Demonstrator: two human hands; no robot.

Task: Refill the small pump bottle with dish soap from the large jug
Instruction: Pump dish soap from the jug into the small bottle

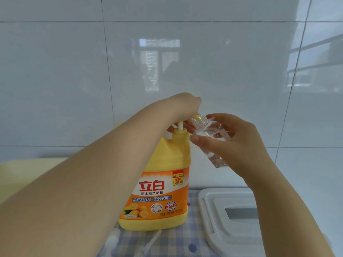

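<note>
Soap is being pumped: the large jug [157, 182] is standing on the worktop [185, 236], its pump head [197, 117] being pressed by the left hand [185, 102]. The small bottle [209, 138], tilted, is being gripped by the right hand [233, 143], mouth at the spout. Steady alignment is being called for next.

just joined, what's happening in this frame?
A person is refilling a small clear bottle from a large yellow dish soap jug standing on the checked cloth. The left hand rests on the jug's pump head, its nozzle at the bottle's open neck. The right hand holds the bottle, tilted toward the nozzle. The bottle looks mostly empty.
</note>
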